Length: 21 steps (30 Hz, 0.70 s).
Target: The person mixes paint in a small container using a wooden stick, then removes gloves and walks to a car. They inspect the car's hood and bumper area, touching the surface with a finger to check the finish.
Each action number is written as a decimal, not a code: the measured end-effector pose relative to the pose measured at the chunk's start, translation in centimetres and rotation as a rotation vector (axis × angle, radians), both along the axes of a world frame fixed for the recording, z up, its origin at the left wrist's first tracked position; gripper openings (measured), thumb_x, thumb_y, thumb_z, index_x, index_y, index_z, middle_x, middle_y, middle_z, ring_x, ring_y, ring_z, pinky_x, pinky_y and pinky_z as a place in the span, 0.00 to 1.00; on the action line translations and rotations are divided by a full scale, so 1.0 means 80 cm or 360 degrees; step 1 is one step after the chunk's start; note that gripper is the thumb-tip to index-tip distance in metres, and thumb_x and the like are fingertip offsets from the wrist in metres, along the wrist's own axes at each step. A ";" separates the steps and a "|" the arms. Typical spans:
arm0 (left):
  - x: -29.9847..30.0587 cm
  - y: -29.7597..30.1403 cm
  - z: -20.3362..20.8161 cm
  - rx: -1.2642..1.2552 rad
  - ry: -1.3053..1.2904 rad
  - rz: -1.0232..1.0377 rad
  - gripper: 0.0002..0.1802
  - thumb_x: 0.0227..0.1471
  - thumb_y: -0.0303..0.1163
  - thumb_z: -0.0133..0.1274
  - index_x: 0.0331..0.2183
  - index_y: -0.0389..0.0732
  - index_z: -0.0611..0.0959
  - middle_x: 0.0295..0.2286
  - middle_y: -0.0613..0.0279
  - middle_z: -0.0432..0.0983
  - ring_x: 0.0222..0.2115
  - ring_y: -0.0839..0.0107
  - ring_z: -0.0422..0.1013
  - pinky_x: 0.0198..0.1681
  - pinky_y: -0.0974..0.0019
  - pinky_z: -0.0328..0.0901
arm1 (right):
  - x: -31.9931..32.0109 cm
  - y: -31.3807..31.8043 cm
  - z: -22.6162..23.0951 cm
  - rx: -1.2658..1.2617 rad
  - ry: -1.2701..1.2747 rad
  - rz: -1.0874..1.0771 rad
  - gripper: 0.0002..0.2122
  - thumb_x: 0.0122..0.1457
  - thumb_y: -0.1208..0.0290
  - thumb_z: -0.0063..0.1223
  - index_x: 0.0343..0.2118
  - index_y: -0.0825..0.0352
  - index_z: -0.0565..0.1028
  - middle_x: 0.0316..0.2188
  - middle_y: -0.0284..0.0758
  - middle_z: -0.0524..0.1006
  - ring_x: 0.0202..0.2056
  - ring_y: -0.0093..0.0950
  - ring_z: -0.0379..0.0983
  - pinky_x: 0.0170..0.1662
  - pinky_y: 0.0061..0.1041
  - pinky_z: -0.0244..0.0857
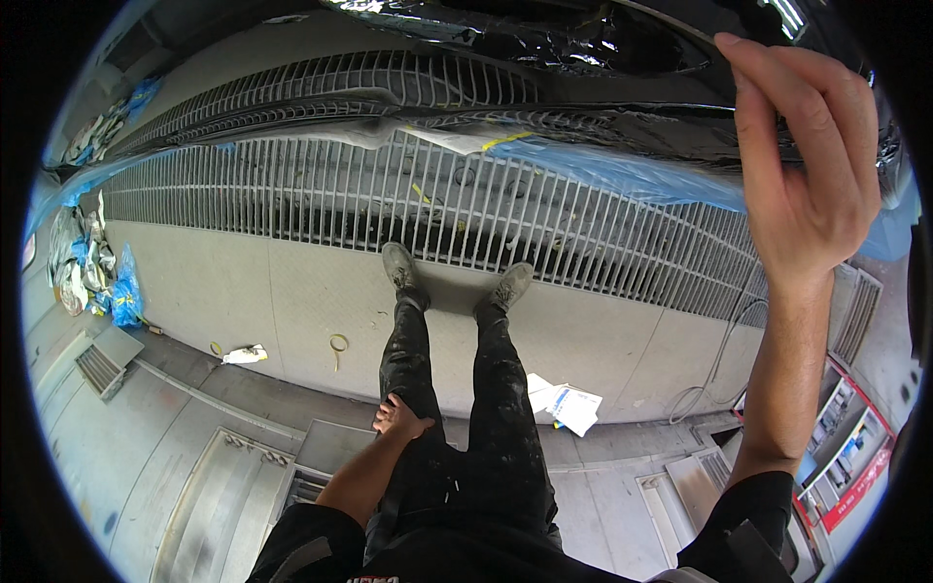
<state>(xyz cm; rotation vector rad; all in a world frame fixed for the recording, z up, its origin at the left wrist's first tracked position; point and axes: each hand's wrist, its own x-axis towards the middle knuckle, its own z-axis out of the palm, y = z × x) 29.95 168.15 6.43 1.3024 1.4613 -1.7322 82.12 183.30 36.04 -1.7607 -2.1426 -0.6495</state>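
Note:
My right hand (812,155) is raised at the upper right, beside a glossy black curved panel (671,126) that looks like vehicle bodywork. Its fingers are bent and drawn together, with the tips at the panel's upper edge; whatever they pinch there is too small to make out. Down at the lower middle, my left hand (400,418) rests on my left thigh, thumb spread out and nothing held. Blue plastic film (622,175) runs along the panel's lower edge, with a bit of yellow tape (505,141) near its left end.
A metal floor grating (321,194) lies under the panel, just beyond my shoes. Crumpled film and paper (83,253) are heaped at the left. Papers (573,406) and a tape ring (338,344) lie on the floor. At the right are a cable (714,364) and a red-framed shelf (850,447).

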 end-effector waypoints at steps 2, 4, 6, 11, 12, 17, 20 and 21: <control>-0.001 0.000 0.000 0.0003 -0.0007 0.0004 0.69 0.27 0.62 0.65 0.61 0.41 0.44 0.56 0.48 0.52 0.56 0.51 0.52 0.55 0.45 0.52 | 0.001 -0.001 -0.001 -0.0004 -0.0008 -0.0010 0.11 0.46 0.83 0.59 0.34 0.66 0.80 0.32 0.32 0.77 0.33 0.22 0.71 0.32 0.18 0.64; -0.003 -0.002 -0.002 0.0012 -0.0024 -0.0002 0.69 0.27 0.62 0.65 0.60 0.41 0.44 0.56 0.48 0.52 0.56 0.51 0.52 0.55 0.45 0.52 | 0.000 -0.003 0.004 -0.0047 -0.0061 -0.0071 0.11 0.46 0.82 0.59 0.34 0.66 0.80 0.32 0.32 0.76 0.33 0.22 0.71 0.32 0.18 0.64; -0.005 -0.002 -0.003 0.0017 -0.0025 0.0002 0.70 0.27 0.62 0.65 0.60 0.41 0.43 0.56 0.47 0.52 0.56 0.51 0.52 0.55 0.45 0.52 | -0.003 -0.007 0.006 -0.0068 -0.0077 -0.0123 0.11 0.46 0.82 0.59 0.34 0.66 0.80 0.31 0.32 0.76 0.33 0.22 0.71 0.32 0.18 0.64; 0.005 0.006 0.003 -0.0033 0.0019 0.0045 0.71 0.27 0.62 0.65 0.61 0.40 0.42 0.56 0.46 0.50 0.58 0.49 0.50 0.56 0.45 0.51 | 0.010 -0.020 0.011 -0.0111 -0.0113 -0.0107 0.11 0.46 0.83 0.58 0.35 0.65 0.80 0.31 0.31 0.76 0.32 0.21 0.71 0.31 0.18 0.64; 0.007 0.006 0.003 -0.0029 0.0019 0.0037 0.71 0.27 0.62 0.65 0.60 0.40 0.42 0.56 0.46 0.51 0.57 0.50 0.50 0.56 0.45 0.51 | 0.014 -0.024 0.013 -0.0125 -0.0135 -0.0099 0.11 0.46 0.83 0.58 0.35 0.65 0.80 0.31 0.31 0.76 0.32 0.21 0.71 0.31 0.18 0.64; 0.005 0.006 0.004 -0.0013 0.0017 0.0013 0.70 0.27 0.63 0.64 0.60 0.41 0.43 0.56 0.47 0.51 0.57 0.51 0.50 0.55 0.45 0.53 | 0.020 -0.039 0.013 -0.0141 -0.0162 -0.0170 0.11 0.46 0.83 0.58 0.35 0.65 0.80 0.31 0.31 0.76 0.32 0.21 0.71 0.30 0.17 0.64; 0.003 0.004 0.001 -0.0020 0.0030 -0.0011 0.70 0.27 0.63 0.64 0.60 0.41 0.42 0.57 0.48 0.49 0.57 0.51 0.50 0.55 0.45 0.52 | 0.024 -0.046 0.013 -0.0133 -0.0149 -0.0197 0.11 0.46 0.83 0.58 0.35 0.66 0.80 0.31 0.31 0.76 0.32 0.21 0.71 0.30 0.17 0.64; 0.002 0.004 0.001 -0.0022 0.0034 -0.0018 0.70 0.27 0.63 0.64 0.60 0.41 0.42 0.57 0.48 0.49 0.58 0.51 0.50 0.55 0.45 0.52 | 0.025 -0.049 0.012 -0.0131 -0.0142 -0.0207 0.11 0.46 0.83 0.58 0.35 0.66 0.80 0.31 0.31 0.76 0.32 0.21 0.71 0.30 0.18 0.64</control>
